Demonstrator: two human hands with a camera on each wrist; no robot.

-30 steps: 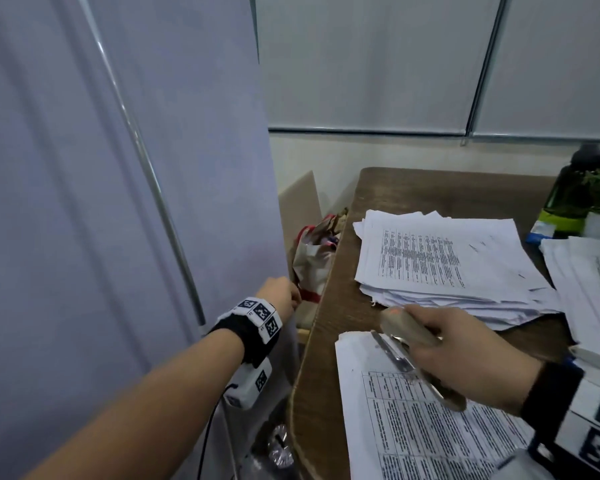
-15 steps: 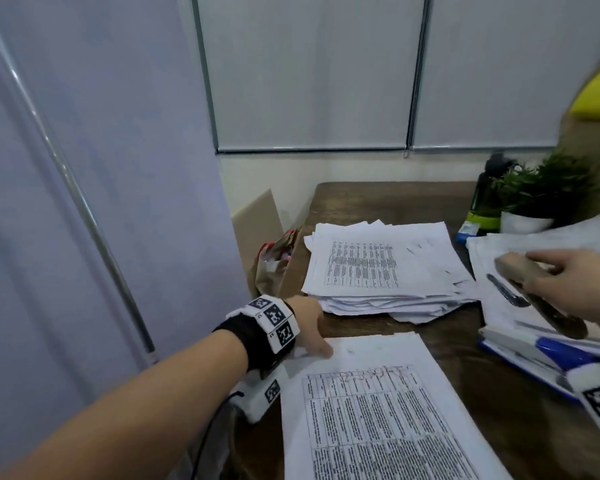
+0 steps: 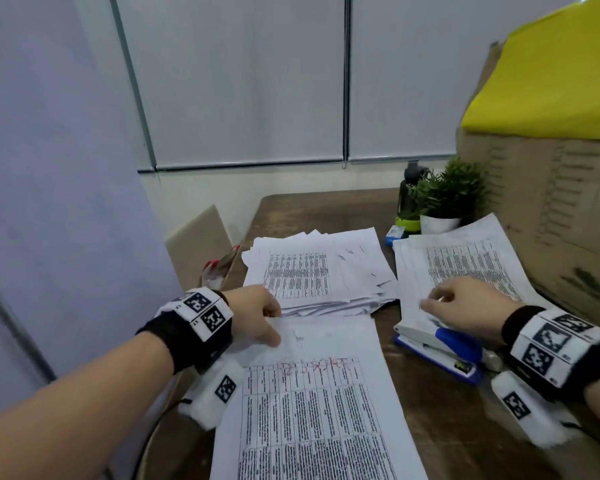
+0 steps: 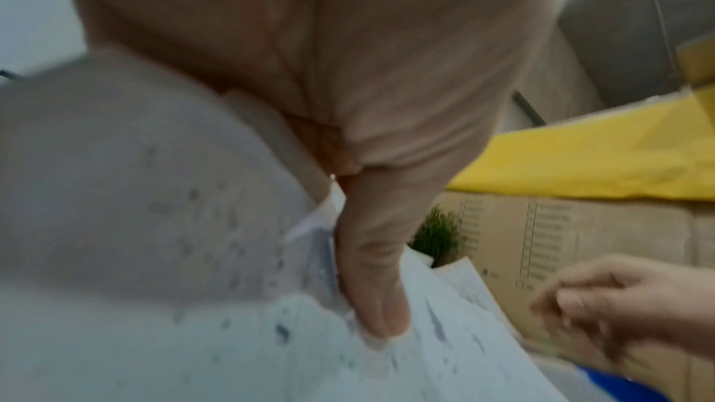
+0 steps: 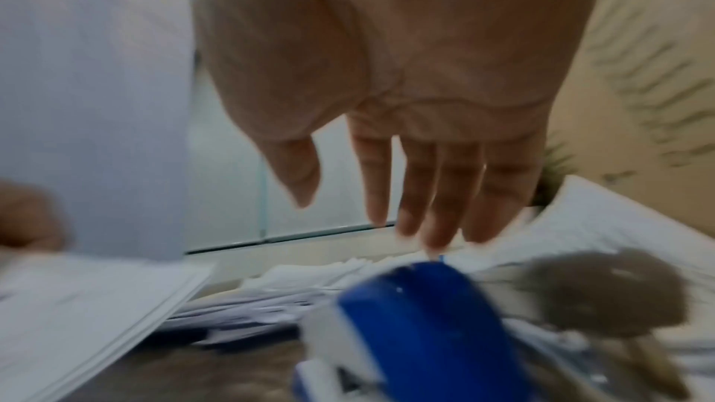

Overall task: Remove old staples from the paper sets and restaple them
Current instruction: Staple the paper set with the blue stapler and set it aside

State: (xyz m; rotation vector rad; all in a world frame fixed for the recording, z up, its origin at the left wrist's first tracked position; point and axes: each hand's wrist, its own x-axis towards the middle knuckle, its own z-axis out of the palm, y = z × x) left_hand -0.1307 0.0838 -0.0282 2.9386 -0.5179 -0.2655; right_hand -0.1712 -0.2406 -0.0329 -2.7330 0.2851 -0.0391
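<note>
Left hand (image 3: 257,315) at the top left corner of the near paper set (image 3: 319,403), thumb (image 4: 377,295) pressed flat on the sheet, other fingers hidden, so full pose unclear. Right hand (image 3: 465,311) spread loosely open, fingers (image 5: 425,194) straight, holding nothing, hovering just above the blue stapler (image 3: 440,348). Stapler lying right of the near paper set, on the wooden table (image 3: 326,209). Beyond that set, a loose paper pile (image 3: 312,271); right of the stapler, a grey-handled tool (image 5: 603,289), blurred.
</note>
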